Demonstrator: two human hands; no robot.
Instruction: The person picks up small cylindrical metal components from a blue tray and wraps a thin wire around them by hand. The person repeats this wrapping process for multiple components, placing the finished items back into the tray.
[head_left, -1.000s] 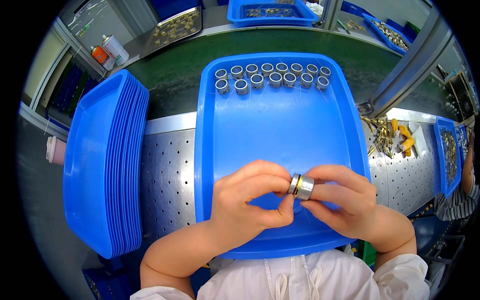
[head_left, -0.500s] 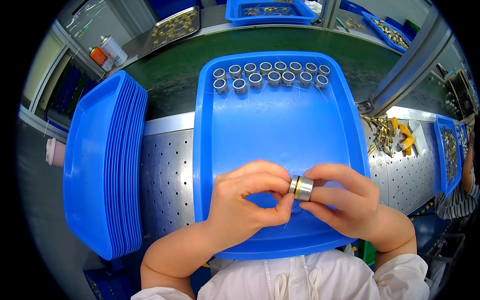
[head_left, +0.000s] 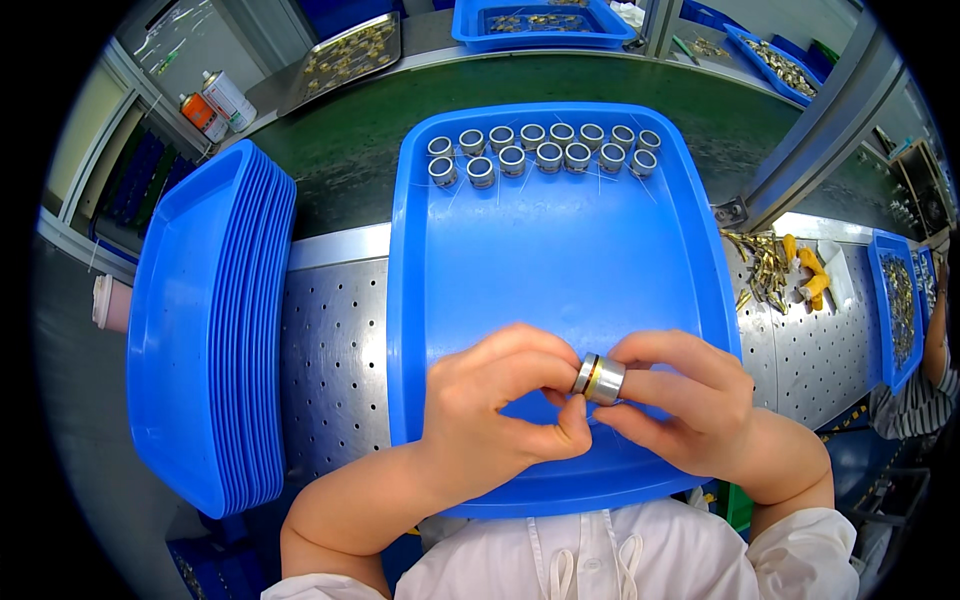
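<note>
Metal cylinder [head_left: 606,381] between both hands, over near part of blue tray [head_left: 560,270].
From my remote view its long axis runs left to right, right end dipping slightly toward the tray's near edge; I note neither hand nearer, both touching. Right hand [head_left: 692,396] grasps the wider right section; left hand [head_left: 505,398] has fingertips closed about the left end, exact thumb contact unclear. Similar cylinders [head_left: 549,168] stand far off.
</note>
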